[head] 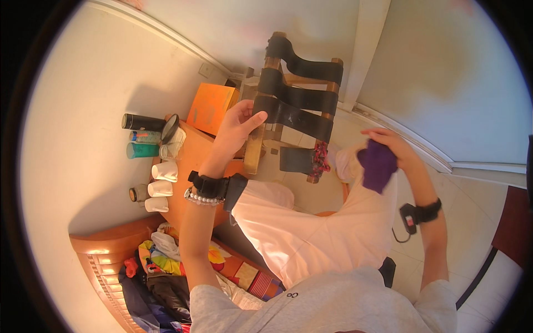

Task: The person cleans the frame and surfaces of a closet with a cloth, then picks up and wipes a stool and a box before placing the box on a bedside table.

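Observation:
Ahead of me stands a wooden frame (251, 154) with wide black straps (291, 114) slung between its rails. My left hand (245, 120) is at the left rail, its thumb and fingers around the edge of the lowest long strap. A shorter black strap piece (296, 160) hangs near the lower end of the right rail, beside a pink and dark wrapping (321, 158). My right hand (389, 143), over my right knee, holds a purple cloth (379, 166) that hangs down from it.
On the left, an orange wooden cabinet (193, 154) carries white mugs (164, 171), bottles (143, 123) and an orange box (212, 107). A bed headboard (102, 258) with clothes and bags lies lower left. Sliding door panels (449, 83) stand behind the frame and to the right.

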Motion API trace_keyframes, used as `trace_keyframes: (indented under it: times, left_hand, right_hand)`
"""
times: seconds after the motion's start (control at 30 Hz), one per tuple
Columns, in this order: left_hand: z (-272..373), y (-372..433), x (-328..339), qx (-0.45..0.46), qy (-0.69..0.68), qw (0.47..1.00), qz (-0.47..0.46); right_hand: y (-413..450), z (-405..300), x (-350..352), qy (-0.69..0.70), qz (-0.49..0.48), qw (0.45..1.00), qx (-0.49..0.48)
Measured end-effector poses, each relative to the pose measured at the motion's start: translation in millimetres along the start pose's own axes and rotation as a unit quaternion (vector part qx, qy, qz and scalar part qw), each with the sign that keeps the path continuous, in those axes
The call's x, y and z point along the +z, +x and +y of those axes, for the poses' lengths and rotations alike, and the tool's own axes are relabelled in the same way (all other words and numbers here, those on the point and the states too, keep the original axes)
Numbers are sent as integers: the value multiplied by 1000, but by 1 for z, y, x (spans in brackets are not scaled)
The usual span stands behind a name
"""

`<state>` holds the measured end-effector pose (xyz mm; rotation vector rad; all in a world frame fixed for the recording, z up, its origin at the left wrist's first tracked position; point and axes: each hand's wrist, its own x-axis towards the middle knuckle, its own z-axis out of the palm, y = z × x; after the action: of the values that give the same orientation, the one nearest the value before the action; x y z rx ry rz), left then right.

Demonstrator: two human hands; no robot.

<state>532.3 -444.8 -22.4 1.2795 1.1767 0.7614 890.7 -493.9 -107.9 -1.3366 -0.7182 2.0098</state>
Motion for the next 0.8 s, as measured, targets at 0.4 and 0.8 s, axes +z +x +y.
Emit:
trace_keyframes:
  times: [0.4, 0.8]
  left_hand:
    - [18, -26, -4, 40, -9, 999, -17]
    - [47, -71, -21, 71, 26, 997, -21]
  right_hand:
    - [19, -24, 70, 30, -118, 992, -32]
    - [-21, -53, 113, -39, -111, 979, -166]
